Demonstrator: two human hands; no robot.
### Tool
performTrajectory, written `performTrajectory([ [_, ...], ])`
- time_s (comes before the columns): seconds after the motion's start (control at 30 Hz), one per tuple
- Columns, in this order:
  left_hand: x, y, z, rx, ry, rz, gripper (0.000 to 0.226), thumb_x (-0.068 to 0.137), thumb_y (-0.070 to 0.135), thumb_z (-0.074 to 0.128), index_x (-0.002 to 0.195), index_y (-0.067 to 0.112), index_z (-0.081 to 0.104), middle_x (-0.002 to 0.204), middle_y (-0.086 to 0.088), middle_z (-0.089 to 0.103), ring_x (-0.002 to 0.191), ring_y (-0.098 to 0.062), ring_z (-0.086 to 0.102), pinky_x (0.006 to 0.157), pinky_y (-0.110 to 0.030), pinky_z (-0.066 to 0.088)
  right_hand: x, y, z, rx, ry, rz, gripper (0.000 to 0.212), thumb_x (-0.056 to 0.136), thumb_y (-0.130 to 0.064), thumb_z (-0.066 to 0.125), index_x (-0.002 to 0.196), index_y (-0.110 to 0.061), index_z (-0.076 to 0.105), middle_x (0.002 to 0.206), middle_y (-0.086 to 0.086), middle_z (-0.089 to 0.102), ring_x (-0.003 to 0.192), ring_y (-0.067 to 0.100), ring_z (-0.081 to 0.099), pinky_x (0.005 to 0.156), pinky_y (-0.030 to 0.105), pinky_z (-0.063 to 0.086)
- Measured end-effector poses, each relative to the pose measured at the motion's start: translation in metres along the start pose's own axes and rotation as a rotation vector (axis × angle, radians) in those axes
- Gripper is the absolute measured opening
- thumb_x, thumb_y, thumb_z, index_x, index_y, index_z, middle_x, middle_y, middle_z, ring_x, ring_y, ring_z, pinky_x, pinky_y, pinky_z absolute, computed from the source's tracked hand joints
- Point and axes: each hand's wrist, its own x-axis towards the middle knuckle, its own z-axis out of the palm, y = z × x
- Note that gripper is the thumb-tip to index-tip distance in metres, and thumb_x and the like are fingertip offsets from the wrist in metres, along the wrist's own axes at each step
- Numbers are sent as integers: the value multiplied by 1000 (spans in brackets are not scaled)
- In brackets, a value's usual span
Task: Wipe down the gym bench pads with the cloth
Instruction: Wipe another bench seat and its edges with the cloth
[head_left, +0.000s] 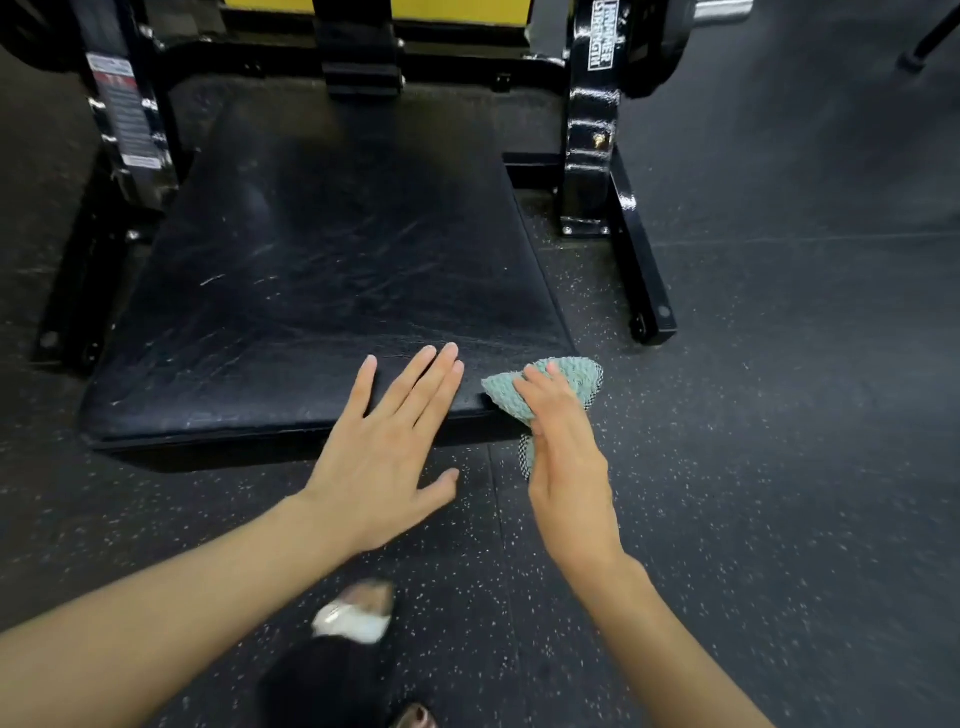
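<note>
At the bench pad (311, 260) corner, right hand (563, 457) grips cloth (576, 371), left hand (384, 452) flat beside.

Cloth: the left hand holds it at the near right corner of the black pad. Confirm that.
Wrong hand. The head view shows the right hand holding the cloth at the near right corner of the black pad; the left hand holds nothing, fingers straight.

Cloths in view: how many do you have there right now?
1: a green cloth, held by the right hand at the near right corner of the black pad. None other shows.
</note>
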Motion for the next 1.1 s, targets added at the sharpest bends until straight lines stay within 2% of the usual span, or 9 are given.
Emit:
performTrajectory([
  [0.23, 36, 42, 0, -110, 23, -194, 92, 82, 58, 35, 154, 3, 22, 165, -10, 13, 152, -23, 13, 117, -57, 10, 34, 30, -24, -27, -116, -46, 60, 91, 22, 45, 141, -10, 49, 148, -3, 44, 147, 13, 29, 120, 30, 26],
  [0.3, 44, 50, 0, -133, 18, -255, 97, 79, 61, 37, 155, 4, 21, 165, -10, 13, 152, -23, 12, 117, -58, 11, 50, 39, -31, -56, -194, -90, 62, 89, 22, 48, 141, -12, 49, 150, -3, 44, 147, 12, 28, 120, 23, 22],
  [0.47, 61, 63, -2, -181, -9, -383, 109, 72, 73, 40, 154, 3, 25, 164, -10, 16, 152, -24, 15, 115, -62, 16, 102, 56, -35, -144, -393, -272, 70, 80, 25, 58, 142, -6, 48, 153, 5, 42, 147, 19, 27, 120, 20, 15],
  [0.53, 69, 70, -5, -191, -42, -434, 113, 71, 76, 39, 154, 1, 23, 164, -11, 16, 152, -25, 14, 115, -63, 17, 126, 59, -29, -162, -409, -311, 64, 81, 21, 60, 140, -3, 50, 150, 9, 45, 144, 23, 32, 118, 22, 22],
  [0.6, 76, 75, -8, -207, -69, -487, 118, 68, 79, 39, 154, 0, 21, 164, -12, 13, 152, -25, 13, 115, -64, 18, 147, 59, -21, -196, -418, -341, 60, 83, 17, 61, 139, -2, 51, 149, 10, 47, 143, 26, 36, 110, 33, 41],
  [0.67, 80, 78, -11, -234, -106, -524, 123, 65, 82, 40, 154, 0, 19, 165, -12, 12, 152, -25, 12, 115, -65, 19, 164, 63, -14, -219, -463, -391, 58, 86, 14, 59, 140, -2, 48, 150, 12, 45, 143, 28, 35, 105, 41, 48],
  [0.83, 87, 84, -17, -218, -147, -580, 130, 62, 87, 40, 154, -1, 17, 165, -13, 10, 152, -26, 10, 116, -64, 19, 196, 67, -7, -171, -603, -293, 55, 99, 6, 41, 150, -15, 37, 161, -3, 27, 151, 14, 12, 117, 26, 27],
  [0.97, 91, 87, -18, -228, -176, -624, 134, 58, 88, 40, 154, -3, 16, 165, -14, 8, 152, -26, 10, 116, -64, 16, 168, 63, -22, -34, -624, -331, 49, 97, -4, 35, 146, 1, 41, 155, 15, 36, 148, 28, 25, 120, 41, 24],
  [1.1, 96, 93, -19, -264, -149, -671, 128, 62, 83, 40, 154, -3, 16, 164, -15, 8, 153, -27, 8, 117, -63, 16, 124, 60, -53, -77, -710, -380, 53, 101, -22, 36, 149, -2, 36, 160, 8, 29, 152, 21, 12, 122, 43, 21],
])
